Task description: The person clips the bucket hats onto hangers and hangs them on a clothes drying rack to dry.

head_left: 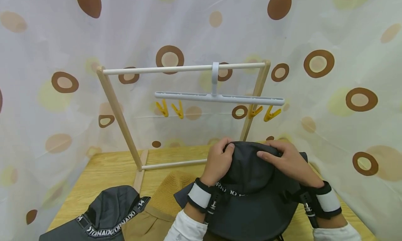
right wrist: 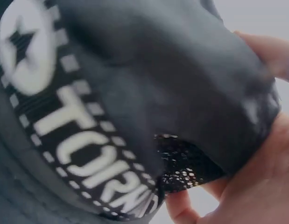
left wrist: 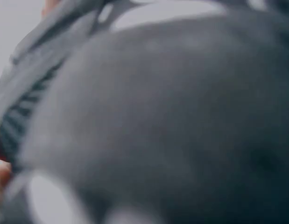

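black hat, below the hanger
your left hand and right hand both clamp its crown.

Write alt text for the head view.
A person's left hand and right hand hold a dark hat by its crown, in front of a rack where a pale hanger with four yellow clips hangs. A second dark hat and a tan hat lie on the wood-grain table, before a spotted backdrop.

A rack stands on the desk, a hanger with yellow clips on its top bar. Before the rack lie a tan hat and a lettered dark hat; behind it hangs a spotted curtain.
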A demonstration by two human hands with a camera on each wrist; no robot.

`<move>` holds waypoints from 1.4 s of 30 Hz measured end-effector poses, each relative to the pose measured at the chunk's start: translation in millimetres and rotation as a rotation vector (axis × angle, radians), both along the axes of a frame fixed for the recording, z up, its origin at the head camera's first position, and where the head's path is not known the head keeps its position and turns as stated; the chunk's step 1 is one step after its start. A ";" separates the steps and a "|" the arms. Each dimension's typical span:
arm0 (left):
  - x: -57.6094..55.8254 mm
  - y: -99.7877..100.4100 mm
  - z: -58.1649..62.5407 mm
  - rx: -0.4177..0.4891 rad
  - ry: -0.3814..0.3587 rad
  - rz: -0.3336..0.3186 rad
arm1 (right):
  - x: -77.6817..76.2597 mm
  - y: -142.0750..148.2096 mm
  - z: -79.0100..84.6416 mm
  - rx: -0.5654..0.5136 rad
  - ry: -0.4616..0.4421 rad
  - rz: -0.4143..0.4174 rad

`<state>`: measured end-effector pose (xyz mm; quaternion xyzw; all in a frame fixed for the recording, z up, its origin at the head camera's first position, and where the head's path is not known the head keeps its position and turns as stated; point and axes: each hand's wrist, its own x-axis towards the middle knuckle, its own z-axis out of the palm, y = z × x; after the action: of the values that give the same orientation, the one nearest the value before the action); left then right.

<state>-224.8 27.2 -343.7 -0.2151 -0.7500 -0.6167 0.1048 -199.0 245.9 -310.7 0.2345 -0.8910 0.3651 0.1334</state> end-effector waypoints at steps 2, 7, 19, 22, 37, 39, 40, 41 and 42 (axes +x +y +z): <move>0.3 -6.5 0.6 0.015 -0.010 -0.047 | 0.9 -0.4 1.5 -0.042 -0.004 0.089; -0.8 -20.0 3.7 0.097 -0.048 -0.190 | 5.5 -3.7 6.5 -0.102 -0.062 0.231; 12.5 -32.2 27.2 -0.236 0.228 -0.001 | 17.2 -35.4 8.4 -0.206 0.095 0.069; 18.1 -34.7 31.2 -0.275 0.264 0.006 | 19.0 -38.1 8.0 -0.176 0.107 0.060; 22.3 -44.4 29.0 -0.195 0.080 -0.327 | 22.4 -39.2 5.5 -0.129 0.058 -0.015; 22.5 -43.3 28.7 -0.193 0.088 -0.330 | 22.5 -39.6 5.5 -0.129 0.048 -0.016; 22.6 -42.9 28.6 -0.192 0.092 -0.331 | 22.4 -39.7 5.5 -0.129 0.044 -0.017; 22.7 -42.3 28.5 -0.187 0.092 -0.334 | 22.3 -39.9 5.4 -0.131 0.040 -0.013; 23.1 -42.1 28.4 -0.184 0.085 -0.336 | 22.3 -40.1 5.3 -0.130 0.038 -0.013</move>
<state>-201.6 -14.9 -315.3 -0.3717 -0.7518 -0.5446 0.0120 -176.7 205.8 -305.4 0.2267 -0.8642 0.4167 0.1676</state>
